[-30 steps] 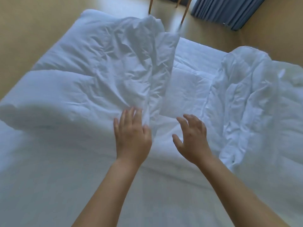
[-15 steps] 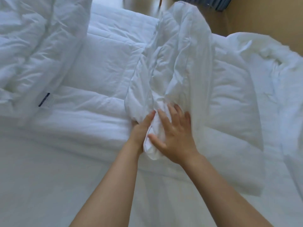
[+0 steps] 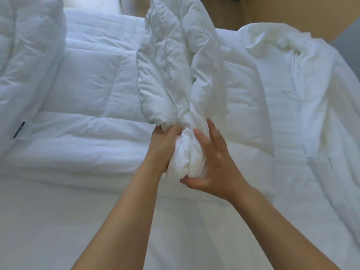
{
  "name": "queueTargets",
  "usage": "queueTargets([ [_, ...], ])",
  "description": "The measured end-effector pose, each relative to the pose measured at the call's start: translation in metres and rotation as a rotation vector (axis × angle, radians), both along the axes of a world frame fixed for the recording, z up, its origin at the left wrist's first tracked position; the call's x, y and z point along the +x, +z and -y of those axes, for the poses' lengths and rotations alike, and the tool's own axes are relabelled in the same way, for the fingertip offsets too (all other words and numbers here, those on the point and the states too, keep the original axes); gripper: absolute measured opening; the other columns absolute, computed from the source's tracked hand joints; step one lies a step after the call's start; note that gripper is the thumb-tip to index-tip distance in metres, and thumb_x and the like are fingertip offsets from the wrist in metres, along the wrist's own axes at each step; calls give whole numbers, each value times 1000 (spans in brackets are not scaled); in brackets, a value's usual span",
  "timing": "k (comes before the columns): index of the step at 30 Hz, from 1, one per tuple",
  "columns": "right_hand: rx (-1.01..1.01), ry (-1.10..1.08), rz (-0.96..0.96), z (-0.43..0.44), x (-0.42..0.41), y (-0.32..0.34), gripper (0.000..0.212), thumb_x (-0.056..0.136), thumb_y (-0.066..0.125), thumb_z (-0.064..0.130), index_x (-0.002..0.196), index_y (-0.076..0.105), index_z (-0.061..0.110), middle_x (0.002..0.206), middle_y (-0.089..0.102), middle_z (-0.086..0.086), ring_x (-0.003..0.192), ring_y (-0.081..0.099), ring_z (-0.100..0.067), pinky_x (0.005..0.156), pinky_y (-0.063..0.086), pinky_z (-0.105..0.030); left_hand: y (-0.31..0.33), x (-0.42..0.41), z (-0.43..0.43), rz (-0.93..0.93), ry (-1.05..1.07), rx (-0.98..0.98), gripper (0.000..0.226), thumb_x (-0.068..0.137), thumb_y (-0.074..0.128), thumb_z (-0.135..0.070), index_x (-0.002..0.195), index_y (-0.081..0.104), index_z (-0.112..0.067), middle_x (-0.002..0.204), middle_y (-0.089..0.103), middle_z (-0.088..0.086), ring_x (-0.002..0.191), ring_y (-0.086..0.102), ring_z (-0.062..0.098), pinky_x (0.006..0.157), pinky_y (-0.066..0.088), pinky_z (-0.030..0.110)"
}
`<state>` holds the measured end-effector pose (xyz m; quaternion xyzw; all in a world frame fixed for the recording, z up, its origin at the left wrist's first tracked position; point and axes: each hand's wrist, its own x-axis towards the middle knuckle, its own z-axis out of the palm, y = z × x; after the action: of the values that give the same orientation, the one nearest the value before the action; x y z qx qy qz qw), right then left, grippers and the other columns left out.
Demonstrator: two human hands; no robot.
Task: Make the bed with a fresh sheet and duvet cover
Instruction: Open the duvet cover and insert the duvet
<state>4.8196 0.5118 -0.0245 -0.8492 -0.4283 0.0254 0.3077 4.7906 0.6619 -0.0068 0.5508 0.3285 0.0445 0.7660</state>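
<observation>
A white quilted duvet (image 3: 93, 90) lies spread over the bed. One corner of it (image 3: 175, 61), wrapped in thin white cover fabric, stands bunched and lifted in the middle. My left hand (image 3: 162, 145) grips that bunch from the left side. My right hand (image 3: 212, 162) wraps round its lower end from the right, thumb underneath. The white duvet cover (image 3: 303, 98) lies crumpled over the right part of the bed. A smooth white sheet (image 3: 58, 221) covers the mattress in front of me.
A folded-over part of the duvet (image 3: 27, 55) piles up at the left, with a small dark label (image 3: 19, 130) on its edge. Tan floor (image 3: 224, 14) shows beyond the far side of the bed.
The view swung right across the bed. Both hands went from hovering open above the bedding to gripping a bunched duvet corner and lifting it.
</observation>
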Motion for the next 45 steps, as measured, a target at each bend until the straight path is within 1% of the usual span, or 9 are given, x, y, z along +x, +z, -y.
queueTargets([
  [5, 126, -219, -40, 70, 43, 37, 93, 59, 67, 54, 136, 22, 29, 151, 23, -9, 135, 31, -21, 99, 43, -38, 51, 57, 71, 80, -80, 120, 14, 86, 45, -2, 91, 57, -8, 69, 60, -3, 62, 59, 11, 45, 45, 16],
  [13, 379, -573, -4, 291, 156, 96, 61, 67, 62, 30, 125, 41, 26, 121, 41, 21, 107, 40, 8, 86, 30, 4, 114, 209, 310, 278, -235, 204, 16, 88, 46, -3, 91, 53, -17, 72, 52, -9, 70, 53, 9, 61, 46, 16],
  [17, 386, -1004, -146, 440, 217, 58, 57, 76, 54, 10, 131, 40, 12, 132, 47, -2, 117, 48, -15, 92, 42, -20, 85, 269, 453, 286, -715, 446, 42, 95, 51, -23, 135, 41, -18, 122, 55, 7, 117, 49, 24, 102, 39, 34],
  [20, 115, -1332, -341, 505, 206, -3, 55, 80, 46, -2, 134, 38, 4, 137, 41, -21, 124, 42, -38, 98, 40, -41, 9, 243, 502, 184, -1136, 1033, 67, 97, 44, -37, 152, 8, -22, 158, 13, 2, 146, 8, 21, 118, 6, 44],
  [24, -154, -977, -344, 482, 165, -57, 69, 81, 52, 9, 146, 29, 7, 148, 32, -17, 136, 27, -35, 112, 24, -44, -77, 186, 461, -102, -1301, 1433, 80, 92, 49, -35, 151, -3, -27, 159, -12, 2, 146, -12, 23, 115, -7, 48],
  [28, -461, -735, -442, 434, 147, -69, 72, 90, 50, 36, 150, 10, 31, 149, 18, -3, 142, 8, -23, 113, 8, -54, -95, 153, 394, -203, -1126, 1643, 99, 56, 82, -36, 143, 37, -20, 147, 39, 15, 134, 40, 35, 101, 29, 64],
  [30, -487, -670, -486, 412, 138, -68, 72, 92, 47, 38, 150, 6, 29, 151, 16, -4, 142, 6, -23, 114, 5, -53, -93, 135, 349, -414, -1061, 1628, 93, 75, 70, -39, 150, 18, -23, 156, 18, 10, 144, 19, 31, 109, 15, 61],
  [37, -436, -571, -633, 313, 89, -66, 81, 90, 53, 25, 151, 1, 11, 153, 17, -15, 138, 19, -32, 109, 23, -39, -83, 34, 238, -770, -986, 1399, 75, 93, 46, -31, 151, -1, -23, 159, -5, 4, 146, -2, 23, 117, 7, 42],
  [45, -846, -72, -631, 195, -113, -38, 46, 96, 44, 28, 137, 41, 8, 139, 45, -10, 126, 42, -28, 99, 38, -37, -53, -235, 170, -848, -995, 800, 52, 97, 41, -35, 144, 31, -18, 141, 45, 4, 125, 47, 23, 100, 41, 37],
])
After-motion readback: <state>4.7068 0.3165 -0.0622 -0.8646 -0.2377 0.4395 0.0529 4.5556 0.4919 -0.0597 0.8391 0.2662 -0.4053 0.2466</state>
